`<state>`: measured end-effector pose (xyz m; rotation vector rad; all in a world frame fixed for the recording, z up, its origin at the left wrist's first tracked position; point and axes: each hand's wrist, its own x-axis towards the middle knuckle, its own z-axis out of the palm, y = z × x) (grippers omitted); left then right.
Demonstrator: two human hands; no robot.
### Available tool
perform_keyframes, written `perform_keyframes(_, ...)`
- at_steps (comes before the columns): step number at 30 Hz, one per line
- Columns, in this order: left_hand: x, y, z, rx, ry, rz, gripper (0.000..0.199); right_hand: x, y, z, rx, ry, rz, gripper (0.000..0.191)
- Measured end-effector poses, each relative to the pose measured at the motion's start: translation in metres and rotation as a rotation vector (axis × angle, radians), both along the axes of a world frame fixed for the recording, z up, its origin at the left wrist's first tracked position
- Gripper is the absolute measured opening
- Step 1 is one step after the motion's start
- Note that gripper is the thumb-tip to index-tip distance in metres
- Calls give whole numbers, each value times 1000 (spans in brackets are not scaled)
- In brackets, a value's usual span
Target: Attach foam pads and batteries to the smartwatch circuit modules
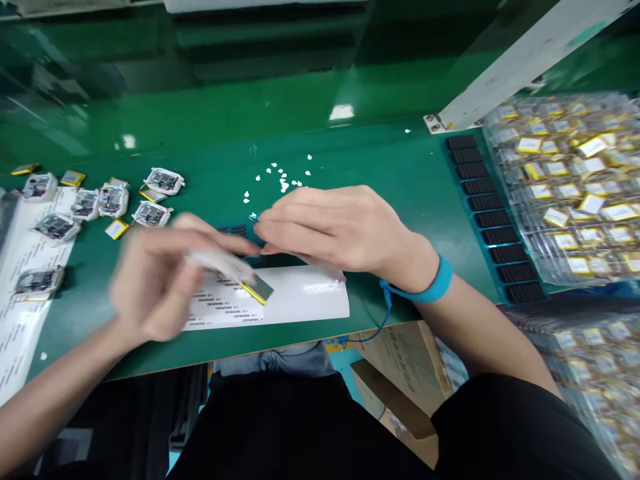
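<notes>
My left hand (165, 277), smeared by motion, is closed around a white plastic housing (225, 265) like the ones lying at the left. From the housing hangs a flat battery (259, 292) with a grey face and a yellow edge, above the label sheet. My right hand (335, 230), wearing a blue wrist strap (440, 280), has its fingers pressed together close to the left fingertips. At those right fingertips a tiny teal piece (253, 219) shows; whether they grip it is unclear. A printed white label sheet (305, 293) lies under both hands.
Several white housings with circuit boards (163, 180) and loose yellow batteries (117, 229) lie at the left beside another label sheet (20, 340). Small white bits (283, 183) dot the green table. At the right stand a strip of black pieces (493, 217) and battery trays (570, 193).
</notes>
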<state>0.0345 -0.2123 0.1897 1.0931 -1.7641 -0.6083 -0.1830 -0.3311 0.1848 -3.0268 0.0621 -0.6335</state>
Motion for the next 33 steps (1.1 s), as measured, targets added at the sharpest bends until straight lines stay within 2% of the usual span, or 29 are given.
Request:
perform_keyframes(2, 1, -4, 5, 101, 385, 265, 19, 1, 0, -2, -16, -53, -53, 24)
perform_keyframes(3, 4, -7, 6, 198, 538, 334, 18, 2, -1, -2, -1, -66, -56, 26)
perform_keyframes(4, 6, -11, 6, 324, 651, 350, 17, 2, -2, -1, 41, -66, -39, 27)
perform_keyframes(6, 11, -16, 3, 599, 761, 276, 20, 2, -6, 1, 165, -36, 21, 28)
perform_keyframes(7, 12, -17, 1, 685, 781, 234, 22, 2, -8, 2, 228, -12, 49, 28)
perform_keyframes(9, 12, -16, -3, 742, 755, 203, 23, 2, -11, 3, 319, 43, 92, 28)
perform_keyframes(12, 11, -12, -4, 622, 491, 171, 24, 3, -14, 1, 360, 102, 111, 31)
perform_keyframes(15, 12, -8, -1, 347, 86, -47, 12, 3, -15, 0, 351, 142, 103, 32)
perform_keyframes(17, 14, -8, -1, 196, -115, -207, 19, 3, -15, 2, 356, 169, 102, 31)
perform_keyframes(19, 14, -10, -4, 116, -259, -276, 24, 1, -15, 4, 374, 187, 105, 30)
perform_keyframes(24, 16, -11, -19, 12, -543, -287, 24, -1, -16, 3, 389, 171, 126, 29)
perform_keyframes(27, 15, -9, -23, -46, -668, -264, 26, 0, -16, 0, 372, 155, 144, 30)
perform_keyframes(33, 11, -9, -22, -128, -742, -257, 21, 1, -10, 3, 315, 223, 145, 30)
